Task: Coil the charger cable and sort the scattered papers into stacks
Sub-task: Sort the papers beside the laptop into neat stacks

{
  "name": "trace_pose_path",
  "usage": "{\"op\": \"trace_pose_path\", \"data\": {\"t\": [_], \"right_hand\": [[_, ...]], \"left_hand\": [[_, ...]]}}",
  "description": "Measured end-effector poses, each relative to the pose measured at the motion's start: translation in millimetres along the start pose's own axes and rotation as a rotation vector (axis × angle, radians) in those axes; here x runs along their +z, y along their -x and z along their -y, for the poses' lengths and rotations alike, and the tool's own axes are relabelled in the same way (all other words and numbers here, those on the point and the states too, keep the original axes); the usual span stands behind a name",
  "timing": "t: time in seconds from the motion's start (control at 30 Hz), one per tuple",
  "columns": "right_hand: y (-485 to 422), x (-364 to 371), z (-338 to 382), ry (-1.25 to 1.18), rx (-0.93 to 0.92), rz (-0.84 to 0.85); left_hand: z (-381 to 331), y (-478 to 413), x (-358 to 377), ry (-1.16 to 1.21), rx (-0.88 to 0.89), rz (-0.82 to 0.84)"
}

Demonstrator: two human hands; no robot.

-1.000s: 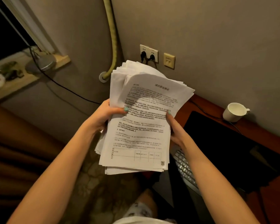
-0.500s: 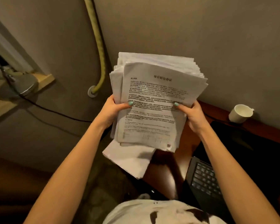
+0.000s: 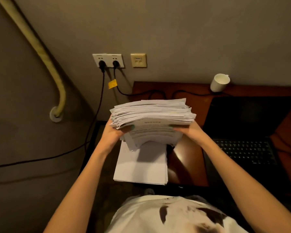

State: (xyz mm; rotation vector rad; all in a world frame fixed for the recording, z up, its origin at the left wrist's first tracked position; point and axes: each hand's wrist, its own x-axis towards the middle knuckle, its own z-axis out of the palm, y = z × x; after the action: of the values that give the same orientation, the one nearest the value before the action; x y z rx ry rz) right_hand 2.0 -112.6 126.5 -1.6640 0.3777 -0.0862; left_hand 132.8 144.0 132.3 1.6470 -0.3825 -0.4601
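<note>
Both hands are gripping a thick sheaf of papers [image 3: 151, 115] held on edge, its top edges fanned toward the camera. The left hand [image 3: 115, 132] is clasping the sheaf's left side, thumb pressed on the printed front sheet; the right hand [image 3: 187, 131] is clasping the right side likewise. Below the sheaf, a squared stack of blank sheets [image 3: 141, 165] is lying at the left end of the counter [image 3: 188, 157]. A black cable [image 3: 158, 93] is running along the counter's back toward the wall sockets [image 3: 107, 60], near a white cup [image 3: 219, 82].
</note>
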Motion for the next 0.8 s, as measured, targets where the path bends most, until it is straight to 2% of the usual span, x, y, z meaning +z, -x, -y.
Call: {"op": "trace_pose_path", "data": {"t": [0.17,0.3,0.43,0.6,0.8], "right_hand": [[-7,9,-20,0.014,0.094,-0.037],[-30,22,-12,-0.053,0.059,-0.196],[-35,28,-3,-0.182,0.037,-0.310],[-20,48,-23,-0.191,0.009,-0.389],[-16,62,-30,-0.165,0.033,-0.428]], "left_hand": [[17,-18,12,-0.027,-0.069,-0.047],[16,-24,28,0.133,-0.074,-0.190],[9,-19,21,0.250,-0.061,-0.239],[34,-19,21,0.118,-0.125,-0.197],[52,-24,39,0.111,-0.175,-0.312]]}}
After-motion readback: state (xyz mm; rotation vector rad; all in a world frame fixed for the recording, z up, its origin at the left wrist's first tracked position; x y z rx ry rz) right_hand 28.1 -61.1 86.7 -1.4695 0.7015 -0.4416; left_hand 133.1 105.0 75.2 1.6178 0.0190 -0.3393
